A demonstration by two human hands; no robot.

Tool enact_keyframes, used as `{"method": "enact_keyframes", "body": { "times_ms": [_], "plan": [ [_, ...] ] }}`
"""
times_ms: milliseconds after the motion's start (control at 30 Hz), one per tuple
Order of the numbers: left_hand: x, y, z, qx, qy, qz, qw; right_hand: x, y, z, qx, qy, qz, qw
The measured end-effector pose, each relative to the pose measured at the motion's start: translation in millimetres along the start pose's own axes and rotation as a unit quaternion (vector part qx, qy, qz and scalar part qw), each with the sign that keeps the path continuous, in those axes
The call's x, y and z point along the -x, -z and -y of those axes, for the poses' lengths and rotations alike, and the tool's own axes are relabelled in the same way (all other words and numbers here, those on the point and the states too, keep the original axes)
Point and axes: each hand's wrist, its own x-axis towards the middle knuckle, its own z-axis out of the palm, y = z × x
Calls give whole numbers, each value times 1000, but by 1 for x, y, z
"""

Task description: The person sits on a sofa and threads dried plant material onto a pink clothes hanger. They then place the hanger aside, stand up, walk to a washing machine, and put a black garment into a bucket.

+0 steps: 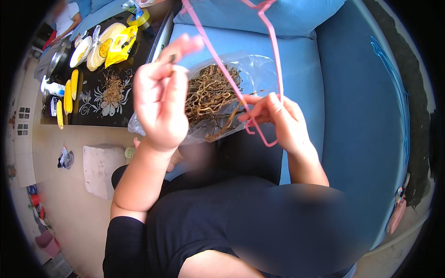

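My right hand point(289, 118) grips a pink clothes hanger point(278, 65) by one end, where its hook curls. A limp brown dried strand point(227, 125) hangs by these fingers and trails toward the bag. Raised at the left, my left hand point(162, 102) pinches a small dark scrap point(173, 59) between thumb and fingers; its fingertips are partly blurred. Between and beyond both hands lies a heap of dried, twisted brown vegetable strips point(211, 92) in an opened clear plastic bag point(259, 65), resting at the sofa's front edge over my lap.
A blue sofa point(296, 60) extends ahead and right, with blue hangers point(401, 92) along its outer side. At left, a black table point(88, 118) bears corn cobs point(68, 97), brown scraps point(112, 88), a yellow packet point(121, 46) and tape point(139, 18). A pale stool point(103, 169) stands below; another person point(67, 18) sits far left.
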Motion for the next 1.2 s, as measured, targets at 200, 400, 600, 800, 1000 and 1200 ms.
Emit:
{"method": "enact_keyframes", "body": {
  "times_ms": [200, 400, 600, 800, 1000, 1200],
  "plan": [
    [25, -12, 11, -83, 210, 82, 971, -5, 1, 4, -34, 59, -52, 996],
    [25, -18, 9, -218, 293, 136, 921, -4, -7, 10, 11, 67, -13, 998],
    [24, -18, 16, -292, 48, 116, 948, -3, -11, 10, -1, 44, -13, 999],
    [27, -19, 15, -287, 106, 162, 938, -3, -15, 12, 8, -4, -20, 1000],
    [19, -14, 15, 54, 402, 153, 901, -6, -5, 18, 73, -27, -13, 997],
    [11, -12, 9, 86, 428, 149, 887, -10, -2, 16, 72, 20, -10, 997]
  ]
}}
